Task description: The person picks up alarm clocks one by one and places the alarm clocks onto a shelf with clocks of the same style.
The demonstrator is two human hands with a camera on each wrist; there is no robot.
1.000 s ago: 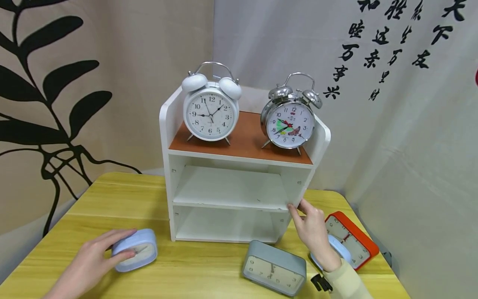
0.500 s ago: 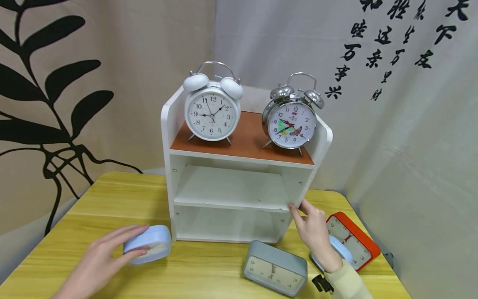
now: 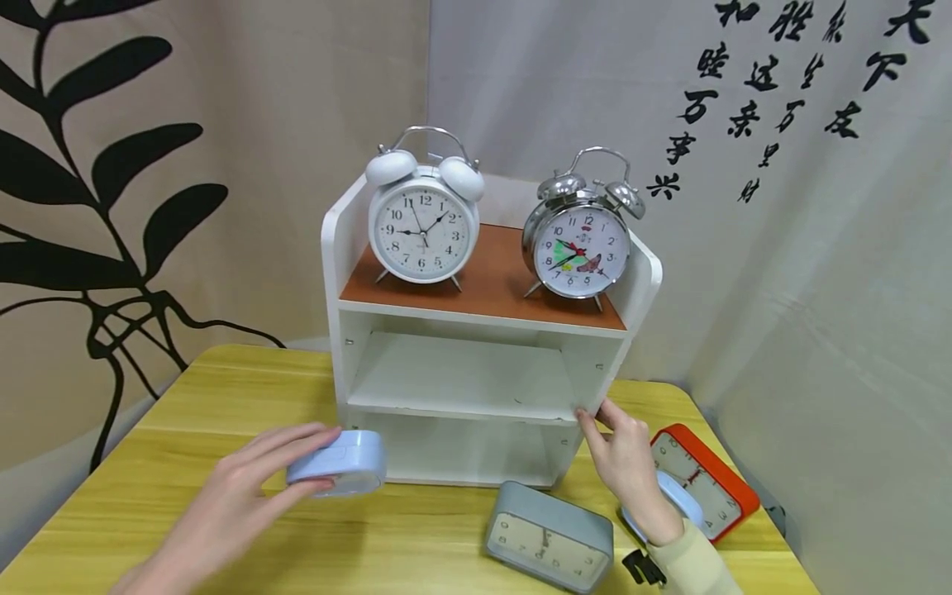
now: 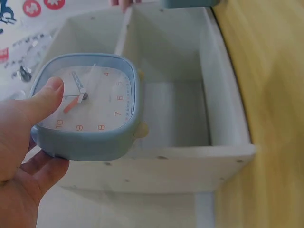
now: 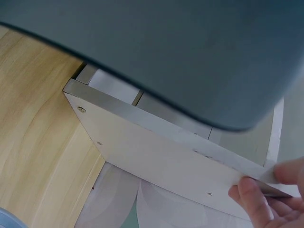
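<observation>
My left hand (image 3: 238,487) grips a small light-blue alarm clock (image 3: 364,459), thumb in front and fingers behind, before the shelf's lower left. In the left wrist view the clock's (image 4: 107,102) white face carries orange numerals, and the thumb lies across its edge. A white shelf unit (image 3: 461,376) with a brown top stands on the table. My right hand (image 3: 623,454) pinches the front edge of its right side panel, near the middle board. From the right wrist view, thumb and fingers of that hand (image 5: 266,199) sit on either side of the panel (image 5: 142,152).
A white twin-bell clock (image 3: 424,227) and a silver twin-bell clock (image 3: 582,249) stand on the shelf top. A grey clock (image 3: 549,537) lies before the shelf on the wooden table (image 3: 416,545). Beside the right forearm are a red clock (image 3: 702,479) and another light-blue clock (image 3: 678,497).
The left hand has carried the light-blue clock rightward and up, from the table's left side to in front of the shelf's lower left corner. The right hand stays at the panel.
</observation>
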